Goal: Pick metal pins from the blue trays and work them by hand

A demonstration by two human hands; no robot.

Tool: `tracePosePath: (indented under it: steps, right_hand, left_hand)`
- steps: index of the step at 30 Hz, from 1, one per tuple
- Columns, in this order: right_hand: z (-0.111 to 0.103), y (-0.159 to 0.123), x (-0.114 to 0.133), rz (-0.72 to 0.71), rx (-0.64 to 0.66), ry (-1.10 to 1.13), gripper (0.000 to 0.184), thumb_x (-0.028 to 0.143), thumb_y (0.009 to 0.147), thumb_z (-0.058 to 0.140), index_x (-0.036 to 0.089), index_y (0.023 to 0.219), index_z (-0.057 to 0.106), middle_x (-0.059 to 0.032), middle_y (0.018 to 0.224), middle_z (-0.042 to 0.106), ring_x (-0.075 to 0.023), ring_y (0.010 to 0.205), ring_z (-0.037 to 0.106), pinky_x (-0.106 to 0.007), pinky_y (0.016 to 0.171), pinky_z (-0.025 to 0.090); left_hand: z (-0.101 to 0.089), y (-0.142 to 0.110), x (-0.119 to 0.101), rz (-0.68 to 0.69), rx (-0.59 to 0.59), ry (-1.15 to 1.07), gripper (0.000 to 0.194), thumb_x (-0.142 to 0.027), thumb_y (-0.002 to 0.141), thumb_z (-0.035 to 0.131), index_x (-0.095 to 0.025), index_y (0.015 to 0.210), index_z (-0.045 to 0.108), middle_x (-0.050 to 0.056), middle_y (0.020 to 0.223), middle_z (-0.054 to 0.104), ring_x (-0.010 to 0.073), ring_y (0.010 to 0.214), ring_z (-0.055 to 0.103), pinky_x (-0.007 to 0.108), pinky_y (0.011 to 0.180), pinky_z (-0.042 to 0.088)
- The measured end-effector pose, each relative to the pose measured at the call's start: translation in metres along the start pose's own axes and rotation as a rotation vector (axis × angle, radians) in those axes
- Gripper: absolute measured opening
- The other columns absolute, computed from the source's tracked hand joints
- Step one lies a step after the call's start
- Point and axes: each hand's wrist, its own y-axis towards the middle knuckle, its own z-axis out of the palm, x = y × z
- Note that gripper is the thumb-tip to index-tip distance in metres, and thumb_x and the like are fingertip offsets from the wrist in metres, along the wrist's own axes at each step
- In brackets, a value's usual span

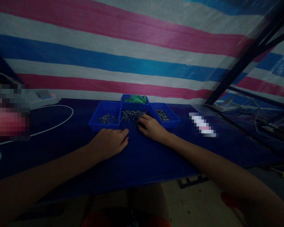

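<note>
A loose pile of thin metal pieces, like screws or nails (132, 114), lies on the blue table between two blue trays. My right hand (152, 127) is at the pile's near right edge with its fingers bent down onto it; what they pinch, if anything, is hidden. My left hand (110, 140) rests just in front of the left blue tray (93, 121), fingers curled in and their grip out of sight. More of the same metal pieces (105, 118) lie in that tray. The right blue tray (172, 117) holds some too (162, 115).
Behind the pile stands a third blue tray (123, 99) with green plastic bags (137, 99). A white scale (44, 97) and a white cable (72, 110) are at left. A blurred white item (202, 124) lies at right, near a dark metal frame (239, 67).
</note>
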Motion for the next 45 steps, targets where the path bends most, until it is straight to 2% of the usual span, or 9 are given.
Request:
tracePosePath:
  steps: [4, 6, 10, 16, 23, 26, 30, 39, 45]
  right_hand:
    - [0.003, 0.000, 0.000, 0.064, -0.023, -0.052, 0.027, 0.021, 0.084, 0.046, 0.008, 0.106, 0.055, -0.0154, 0.111, 0.053, -0.0217, 0.103, 0.049, -0.036, 0.089, 0.039]
    - [0.003, 0.000, 0.000, 0.078, -0.003, -0.072, 0.030, 0.023, 0.086, 0.045, 0.007, 0.110, 0.054, -0.0164, 0.114, 0.052, -0.0220, 0.105, 0.049, -0.036, 0.092, 0.038]
    - [0.002, 0.000, 0.000, 0.081, 0.047, -0.096, 0.025, 0.023, 0.087, 0.043, 0.010, 0.103, 0.057, -0.0127, 0.104, 0.057, -0.0204, 0.099, 0.051, -0.035, 0.088, 0.039]
    - [-0.004, -0.003, 0.002, 0.075, 0.042, -0.082, 0.014, 0.021, 0.086, 0.046, 0.013, 0.089, 0.057, -0.0087, 0.092, 0.056, -0.0178, 0.087, 0.051, -0.033, 0.081, 0.041]
    - [-0.021, -0.011, 0.009, -0.031, 0.016, 0.006, 0.013, 0.019, 0.085, 0.046, 0.014, 0.092, 0.055, -0.0078, 0.093, 0.056, -0.0179, 0.090, 0.051, -0.033, 0.082, 0.042]
    - [-0.025, -0.012, 0.009, -0.152, 0.092, 0.060, 0.014, 0.018, 0.086, 0.045, 0.014, 0.094, 0.055, -0.0069, 0.090, 0.057, -0.0162, 0.086, 0.052, -0.031, 0.080, 0.043]
    - [-0.027, -0.012, 0.013, -0.262, 0.183, 0.129, 0.016, 0.021, 0.088, 0.043, 0.013, 0.094, 0.056, -0.0063, 0.086, 0.056, -0.0140, 0.081, 0.053, -0.028, 0.076, 0.043]
    - [-0.038, -0.013, 0.017, -0.307, 0.237, 0.278, 0.012, 0.019, 0.086, 0.048, 0.013, 0.091, 0.057, -0.0034, 0.084, 0.058, -0.0108, 0.077, 0.054, -0.023, 0.072, 0.043]
    - [-0.037, -0.013, 0.015, -0.288, 0.277, 0.184, 0.016, 0.022, 0.087, 0.046, 0.013, 0.094, 0.057, -0.0041, 0.084, 0.059, -0.0120, 0.076, 0.055, -0.025, 0.071, 0.043]
  left_hand:
    - [0.000, -0.001, 0.000, 0.007, -0.010, 0.004, 0.021, -0.031, 0.087, 0.036, -0.019, 0.084, 0.052, 0.002, 0.070, 0.065, 0.0203, 0.056, 0.061, 0.024, 0.042, 0.032]
    - [0.001, -0.001, 0.000, 0.006, -0.015, 0.011, 0.021, -0.032, 0.087, 0.036, -0.019, 0.083, 0.052, 0.002, 0.070, 0.064, 0.0206, 0.056, 0.061, 0.024, 0.041, 0.031]
    - [0.001, -0.001, 0.001, 0.001, -0.020, 0.005, 0.021, -0.032, 0.086, 0.037, -0.019, 0.084, 0.053, 0.003, 0.070, 0.065, 0.0196, 0.056, 0.061, 0.024, 0.041, 0.030]
    - [-0.002, -0.004, -0.004, -0.013, -0.037, 0.084, 0.023, -0.032, 0.088, 0.034, -0.019, 0.083, 0.053, 0.002, 0.068, 0.064, 0.0206, 0.055, 0.061, 0.024, 0.040, 0.029]
    - [-0.004, -0.007, -0.010, -0.002, -0.075, 0.132, 0.025, -0.029, 0.088, 0.034, -0.019, 0.080, 0.055, 0.003, 0.067, 0.062, 0.0213, 0.055, 0.061, 0.026, 0.040, 0.032]
    - [-0.004, -0.006, -0.009, 0.009, -0.093, 0.115, 0.026, -0.030, 0.088, 0.035, -0.017, 0.079, 0.055, 0.004, 0.068, 0.062, 0.0206, 0.056, 0.061, 0.026, 0.040, 0.032]
    - [-0.002, -0.005, -0.006, 0.095, -0.109, 0.059, 0.023, -0.030, 0.088, 0.037, -0.018, 0.080, 0.055, 0.002, 0.070, 0.061, 0.0193, 0.062, 0.061, 0.026, 0.043, 0.034]
    - [0.004, -0.003, -0.003, 0.160, -0.129, -0.037, 0.022, -0.027, 0.090, 0.036, -0.018, 0.078, 0.053, -0.001, 0.072, 0.059, 0.0151, 0.066, 0.060, 0.024, 0.048, 0.033]
    - [0.004, -0.002, -0.002, 0.121, -0.159, -0.098, 0.017, -0.027, 0.088, 0.039, -0.018, 0.082, 0.052, -0.002, 0.073, 0.060, 0.0132, 0.065, 0.060, 0.024, 0.048, 0.033]
